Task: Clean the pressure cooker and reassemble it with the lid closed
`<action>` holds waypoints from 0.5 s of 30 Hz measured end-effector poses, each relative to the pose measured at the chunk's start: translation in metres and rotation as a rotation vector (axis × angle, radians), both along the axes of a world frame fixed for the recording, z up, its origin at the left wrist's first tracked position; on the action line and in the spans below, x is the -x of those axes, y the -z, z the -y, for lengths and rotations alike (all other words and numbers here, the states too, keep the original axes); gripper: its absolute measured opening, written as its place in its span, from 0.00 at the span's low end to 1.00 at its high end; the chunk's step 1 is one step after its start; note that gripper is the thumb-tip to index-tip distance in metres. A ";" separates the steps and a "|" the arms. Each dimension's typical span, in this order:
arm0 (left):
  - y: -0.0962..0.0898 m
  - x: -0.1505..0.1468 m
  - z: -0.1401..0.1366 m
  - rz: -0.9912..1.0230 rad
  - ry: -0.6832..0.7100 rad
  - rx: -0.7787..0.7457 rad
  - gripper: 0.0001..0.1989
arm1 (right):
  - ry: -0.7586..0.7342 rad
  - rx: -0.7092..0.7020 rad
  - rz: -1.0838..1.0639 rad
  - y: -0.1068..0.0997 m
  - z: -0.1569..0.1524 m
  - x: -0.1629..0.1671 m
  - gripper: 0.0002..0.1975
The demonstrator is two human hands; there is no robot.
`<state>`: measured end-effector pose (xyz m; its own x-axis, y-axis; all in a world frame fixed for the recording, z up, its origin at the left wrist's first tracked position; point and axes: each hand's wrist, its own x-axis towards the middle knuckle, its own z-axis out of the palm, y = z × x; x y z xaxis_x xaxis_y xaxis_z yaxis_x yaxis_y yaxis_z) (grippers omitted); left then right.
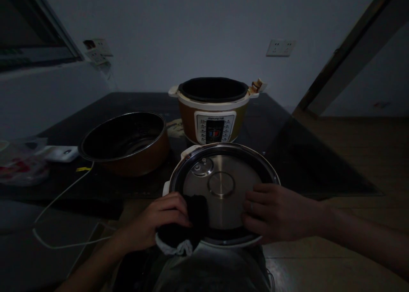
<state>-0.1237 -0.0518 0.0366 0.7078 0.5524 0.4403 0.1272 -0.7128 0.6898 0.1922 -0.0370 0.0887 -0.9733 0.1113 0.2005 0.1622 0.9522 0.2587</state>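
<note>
While the room is lying in dim light, the person is holding a pressure-cooker lid [223, 185] upside down just in front of them, its steel inner face turned up; the left hand [156, 224] is curling closed around a dark cloth [188, 228] with a pale edge, pressing it against the lid's near-left rim; the right hand [275, 211] is lying flat on the lid's right side, fingers [255, 198] extended and together, gripping nothing that shows but steadying the metal plate; whether its thumb is hooking under the rim cannot be told. Behind the lid, the cooker body [212, 113] is standing open on the dark table [287, 156], its control panel facing the camera; just to its left, a brown inner pot [128, 143] is sitting on the same table, near but apart from the lid. A white cable [60, 194] is trailing off the table's left edge, and a plastic bag [19, 164] is resting at far left.
</note>
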 end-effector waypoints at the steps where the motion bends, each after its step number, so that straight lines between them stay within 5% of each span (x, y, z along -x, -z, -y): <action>1: -0.001 0.000 -0.001 -0.002 -0.003 0.008 0.11 | -0.005 0.009 0.007 0.001 0.000 0.001 0.14; 7: -0.008 0.003 -0.006 0.016 -0.005 0.059 0.13 | -0.004 0.098 0.029 0.003 0.002 0.003 0.14; 15: -0.040 0.003 -0.020 0.096 -0.047 0.023 0.11 | -0.015 0.198 -0.151 -0.012 -0.002 0.007 0.20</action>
<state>-0.1266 -0.0322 0.0766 0.6358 0.5951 0.4916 0.0930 -0.6913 0.7165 0.1848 -0.0349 0.1007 -0.9358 0.1491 0.3196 0.1707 0.9845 0.0404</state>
